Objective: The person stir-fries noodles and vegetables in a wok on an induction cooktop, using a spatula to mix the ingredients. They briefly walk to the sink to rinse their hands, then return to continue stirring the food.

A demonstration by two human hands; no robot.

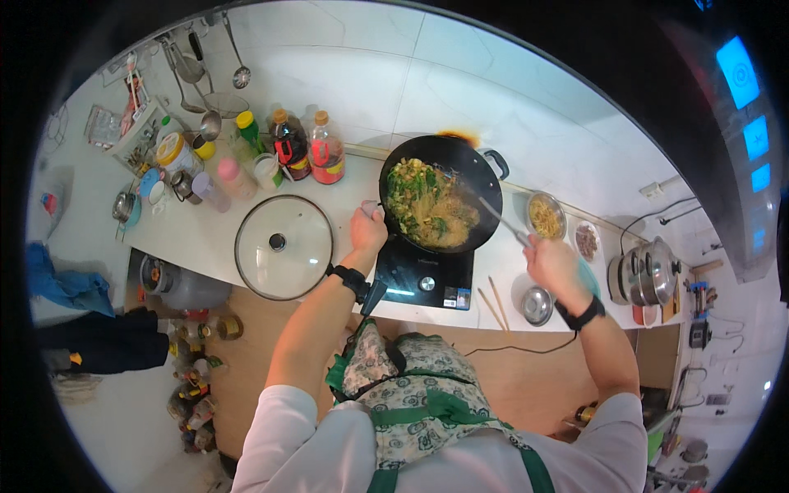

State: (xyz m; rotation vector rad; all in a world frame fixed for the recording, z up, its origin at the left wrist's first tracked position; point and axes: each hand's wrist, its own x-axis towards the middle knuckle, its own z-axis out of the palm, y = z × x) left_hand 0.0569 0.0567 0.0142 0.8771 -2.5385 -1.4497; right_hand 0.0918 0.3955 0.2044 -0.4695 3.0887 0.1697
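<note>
My left hand [368, 230] grips the near-left handle of a black wok [493, 209], with something pale, perhaps a cloth, at the grip. The wok sits tilted over a black induction cooktop [400, 271]. Inside it lie noodles [456, 219] mixed with leafy greens [410, 188] and egg-like yellow bits. My right hand [555, 265] is closed around the handle of a metal spatula [502, 219]. The spatula's shaft reaches over the wok's right side, and its blade is hard to make out among steam and food.
A glass lid [283, 246] lies left of the cooktop, before several bottles [327, 148]. Wooden chopsticks [493, 305] and a small metal bowl [537, 306] are at the counter's front. Further right stand a bowl of yellow shreds [545, 215], a plate of meat [587, 240] and a steamer pot [647, 271].
</note>
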